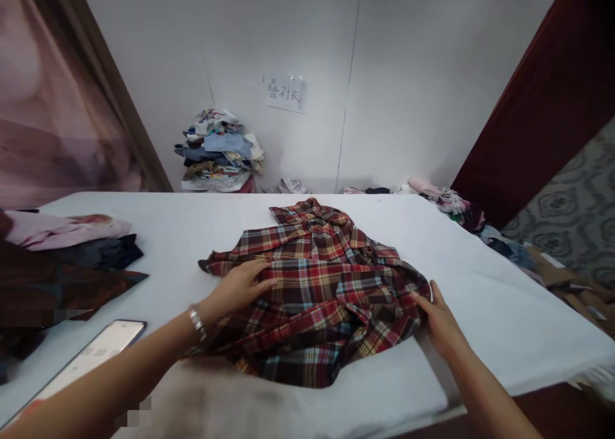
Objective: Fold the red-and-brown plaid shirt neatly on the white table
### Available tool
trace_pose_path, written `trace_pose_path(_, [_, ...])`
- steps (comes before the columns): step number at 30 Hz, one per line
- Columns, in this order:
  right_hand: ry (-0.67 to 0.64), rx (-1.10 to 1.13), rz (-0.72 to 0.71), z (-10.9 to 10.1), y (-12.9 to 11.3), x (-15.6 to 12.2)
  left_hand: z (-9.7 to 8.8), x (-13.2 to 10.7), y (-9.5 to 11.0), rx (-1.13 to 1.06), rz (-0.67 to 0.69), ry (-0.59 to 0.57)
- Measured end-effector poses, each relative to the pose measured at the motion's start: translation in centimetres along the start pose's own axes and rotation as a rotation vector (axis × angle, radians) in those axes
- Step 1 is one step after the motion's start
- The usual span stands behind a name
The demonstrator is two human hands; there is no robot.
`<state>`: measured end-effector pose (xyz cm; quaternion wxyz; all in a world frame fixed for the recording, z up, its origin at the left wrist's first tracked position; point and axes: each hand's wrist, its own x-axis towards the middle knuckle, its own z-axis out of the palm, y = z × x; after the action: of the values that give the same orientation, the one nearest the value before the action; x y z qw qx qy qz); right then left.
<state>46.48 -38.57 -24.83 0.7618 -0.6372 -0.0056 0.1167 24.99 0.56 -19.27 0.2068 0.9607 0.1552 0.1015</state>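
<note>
A red, brown and blue plaid shirt [317, 291] lies rumpled in the middle of the white table [480, 285]. My left hand [237, 288] rests flat on the shirt's left part, fingers stretched out; a bracelet sits on that wrist. My right hand [439, 320] touches the shirt's right edge, fingers extended against the cloth. Whether those fingers pinch the fabric does not show.
A phone [91, 356] lies near the table's front left. Dark and pink garments [62, 253] are piled at the left edge. A stack of folded clothes [218, 150] stands against the far wall under a paper sign [286, 93]. More clothes [456, 208] lie at the far right.
</note>
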Motion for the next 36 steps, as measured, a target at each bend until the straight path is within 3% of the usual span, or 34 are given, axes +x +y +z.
trace_pose_path(2, [0.076, -0.213, -0.111, -0.6, 0.4, -0.9, 0.5, -3.3, -0.9, 0.11, -0.055, 0.066])
trace_pose_path(5, [0.005, -0.6, -0.514, -1.0, 0.9, -3.3, 1.2, -7.1, -1.6, 0.147, -0.14, 0.136])
trace_pose_path(7, [-0.225, -0.806, -0.725, -0.3, 1.1, -5.4, 1.7, -8.9, -1.6, 0.106, -0.199, 0.131])
trace_pose_path(10, [-0.612, -1.042, -0.844, 2.2, 1.5, -8.1, 2.3, -10.4, -0.9, 0.067, -0.249, 0.068])
trace_pose_path(12, [-0.706, -1.147, -0.885, 4.4, 1.8, -8.9, 2.7, -10.4, -0.2, 0.109, -0.221, 0.032])
trace_pose_path(14, [-0.719, -1.19, -0.897, 6.5, 2.0, -8.8, 2.8, -10.0, 0.5, 0.181, -0.182, -0.007])
trace_pose_path(18, [-0.711, -1.049, -0.822, 8.6, 1.7, -7.7, 1.7, -9.0, 1.6, 0.147, -0.201, -0.055])
trace_pose_path(20, [-0.63, -0.849, -0.773, 8.6, 0.9, -7.4, 0.2, -8.7, 2.5, -0.037, -0.226, -0.045])
trace_pose_path(24, [-0.473, -0.55, -0.728, 8.5, -1.0, -7.8, -2.0, -8.5, 6.1, -0.654, -0.231, -0.097])
trace_pose_path(27, [-0.646, -0.613, -0.747, 9.4, -0.8, -8.7, -1.1, -7.8, 10.1, -0.972, -0.217, -0.116])
trace_pose_path(30, [-0.842, -0.824, -0.78, 10.3, 0.7, -9.5, 1.1, -6.9, 13.0, -1.029, -0.165, -0.077])
trace_pose_path(33, [-0.844, -0.998, -0.817, 9.8, 2.3, -9.5, 2.2, -6.6, 12.5, -0.973, -0.188, 0.057])
trace_pose_path(36, [-0.751, -1.082, -0.9, 7.7, 2.8, -8.6, 1.1, -7.5, 9.2, -0.917, -0.307, 0.219])
